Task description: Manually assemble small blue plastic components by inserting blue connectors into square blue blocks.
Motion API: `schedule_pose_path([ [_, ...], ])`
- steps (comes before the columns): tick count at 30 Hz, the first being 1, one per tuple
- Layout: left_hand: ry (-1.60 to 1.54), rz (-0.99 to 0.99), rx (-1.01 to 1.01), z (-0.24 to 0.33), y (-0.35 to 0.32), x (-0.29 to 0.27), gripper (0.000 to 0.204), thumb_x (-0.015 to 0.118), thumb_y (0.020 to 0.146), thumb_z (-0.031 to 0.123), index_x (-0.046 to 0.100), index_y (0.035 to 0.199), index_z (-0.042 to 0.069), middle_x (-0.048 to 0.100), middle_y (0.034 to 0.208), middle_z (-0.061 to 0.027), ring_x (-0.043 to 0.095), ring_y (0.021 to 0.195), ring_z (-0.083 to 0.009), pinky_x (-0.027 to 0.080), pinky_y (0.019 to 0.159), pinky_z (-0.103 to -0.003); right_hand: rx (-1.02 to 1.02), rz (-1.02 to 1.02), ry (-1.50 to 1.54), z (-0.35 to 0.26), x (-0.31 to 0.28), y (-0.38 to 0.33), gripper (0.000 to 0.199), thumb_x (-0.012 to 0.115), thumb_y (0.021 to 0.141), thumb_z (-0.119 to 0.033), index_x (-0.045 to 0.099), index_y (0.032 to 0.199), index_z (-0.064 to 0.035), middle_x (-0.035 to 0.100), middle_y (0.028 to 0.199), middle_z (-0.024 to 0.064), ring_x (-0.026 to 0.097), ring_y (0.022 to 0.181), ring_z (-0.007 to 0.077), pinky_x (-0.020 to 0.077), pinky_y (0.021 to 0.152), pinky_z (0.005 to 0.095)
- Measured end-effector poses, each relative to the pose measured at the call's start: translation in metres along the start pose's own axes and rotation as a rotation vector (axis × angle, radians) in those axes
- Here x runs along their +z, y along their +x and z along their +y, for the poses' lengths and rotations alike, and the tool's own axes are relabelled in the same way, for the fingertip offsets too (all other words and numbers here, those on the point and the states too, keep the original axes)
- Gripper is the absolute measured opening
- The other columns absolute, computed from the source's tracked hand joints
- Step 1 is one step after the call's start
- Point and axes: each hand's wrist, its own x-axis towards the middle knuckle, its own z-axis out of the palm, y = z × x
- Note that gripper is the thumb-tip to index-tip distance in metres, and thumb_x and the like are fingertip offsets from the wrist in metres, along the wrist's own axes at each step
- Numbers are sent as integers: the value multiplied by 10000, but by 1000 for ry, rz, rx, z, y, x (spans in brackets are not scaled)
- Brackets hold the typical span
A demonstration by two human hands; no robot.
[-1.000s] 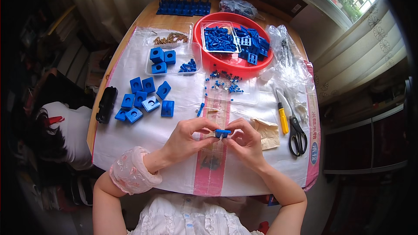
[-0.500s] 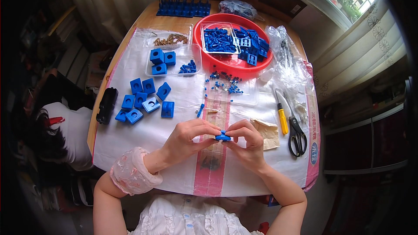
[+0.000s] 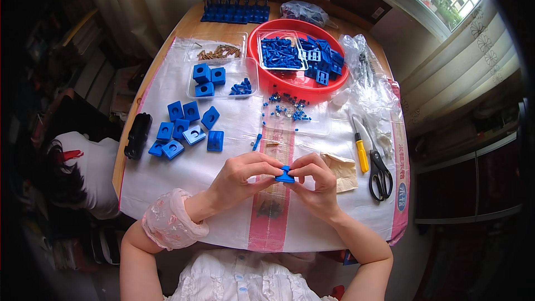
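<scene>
— Hands first. State of each?
— Left hand [image 3: 242, 173]: thumb and fingertips nearly closed, pinching the left end of a small blue plastic piece [image 3: 285, 175]. Right hand [image 3: 316, 181]: same pinch, right end.
— Location of the piece?
— Between both hands, in front of the torso. Fingertips cover its ends and its underside is out of sight; one part or several joined, cannot tell.
— Just beyond the hands?
— A slim blue plastic stick [image 3: 257, 142] and a thin brass-coloured pin [image 3: 272, 144], near each other. Farther out, a scatter of tiny blue and metallic bits [image 3: 290, 108], too small to identify singly.
— Left of the left hand?
— Blue plastic blocks with round recesses [image 3: 194, 135]; past them, a long black case [image 3: 137, 136], contents not visible.
— Right of the right hand?
— Creased beige paper [image 3: 344, 174], partly covered by that hand; then a yellow-handled tool [image 3: 361, 159] and black-handled scissors [image 3: 381, 181]. The tool's tip is hard to make out.
— Farthest beyond both hands?
— Round red plastic basin [image 3: 292, 81] with heaped blue parts [image 3: 321, 58], many overlapping. Farther still, a blue base with upright coiled wires [image 3: 234, 12], their tops cut off by the upper edge.
</scene>
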Motion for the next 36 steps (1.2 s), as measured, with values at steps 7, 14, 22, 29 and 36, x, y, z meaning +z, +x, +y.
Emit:
schedule_pose_path([
  [7, 10, 0, -19, 2, 0, 0, 290, 831, 753, -34, 764, 1010, 82, 749, 1044, -92, 733, 951, -244, 602, 805, -324, 1, 4, 19, -1, 0, 1, 243, 799, 779, 69, 690, 968, -39, 640, 1028, 77, 609, 882, 134, 475, 660, 250],
  [14, 40, 2, -49, 6, 1, 0, 298, 815, 766, 21, 751, 1044, 106, 720, 962, -68, 697, 888, -247, 569, 769, -340, 82, 43, 101, -3, 3, -1, 266, 775, 770, 75, 675, 991, -33, 640, 1045, 74, 617, 902, 150, 476, 644, 257],
  [22, 146, -28, -14, 7, 1, -1, 361, 832, 712, 14, 767, 1053, 114, 697, 941, -59, 668, 870, -224, 548, 731, -337, -60, 21, -109, -9, 0, 2, 301, 758, 744, 91, 682, 990, -66, 609, 1051, 67, 532, 917, 197, 451, 713, 305],
  [29, 193, -13, 23, 7, 0, 0, 380, 843, 702, 20, 775, 1055, 142, 680, 925, -44, 643, 844, -207, 539, 705, -329, -64, -4, -114, -12, 1, 3, 312, 752, 737, 98, 676, 988, -69, 605, 1054, 66, 525, 931, 203, 447, 716, 307],
  [36, 168, 7, 29, 7, 0, -2, 392, 838, 715, 11, 775, 1079, 142, 680, 946, -44, 646, 863, -205, 538, 714, -321, -13, 5, -131, -4, -1, 2, 292, 739, 728, 100, 615, 943, -53, 602, 1050, 73, 528, 929, 209, 453, 726, 312],
])
